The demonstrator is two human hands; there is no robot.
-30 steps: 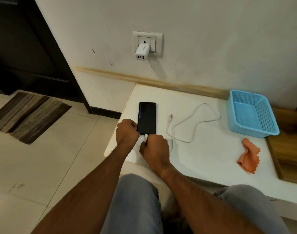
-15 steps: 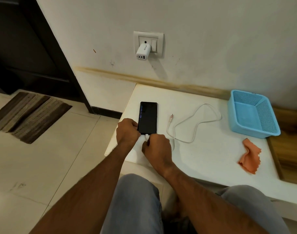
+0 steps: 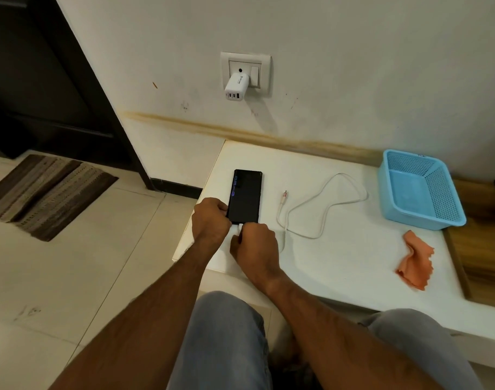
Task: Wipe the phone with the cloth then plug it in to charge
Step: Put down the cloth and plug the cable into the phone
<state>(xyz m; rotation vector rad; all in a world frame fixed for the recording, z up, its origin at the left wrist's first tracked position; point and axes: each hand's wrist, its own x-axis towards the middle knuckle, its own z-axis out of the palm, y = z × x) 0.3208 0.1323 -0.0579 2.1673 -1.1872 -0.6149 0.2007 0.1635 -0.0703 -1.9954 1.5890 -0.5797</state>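
Left hand (image 3: 211, 219) closed around the near-left corner of the phone (image 3: 246, 197), pinning it flat. Right hand (image 3: 256, 243) curled tight just below the phone's near short edge, fingers pinched on the white plug end of the cable (image 3: 325, 209); the connector sits right at the port, seating not visible under the fingers. Phone lies face up on the white surface (image 3: 339, 263), near its left edge, long axis pointing to the wall.

Handling, as a guess: phone is rigid, slim, glass-smooth, likely to slide on the glossy top unless braced, so grip by the side rails near the port end, not the screen. Cable is limp and light, will drag and loop; hold it by the hard plug, not the cord. Small connector needs straight alignment, no side force.

Cable loops to the right, its free end with a metal tip lying loose just right of the phone, not in the charger (image 3: 236, 87) on the wall socket above. Cloth (image 3: 415, 263) lies crumpled well to the right, blue basket (image 3: 420, 190) beyond it by the wall. Left edge of the surface drops to the floor close beside the left hand; open room is rightward, between cable and cloth.
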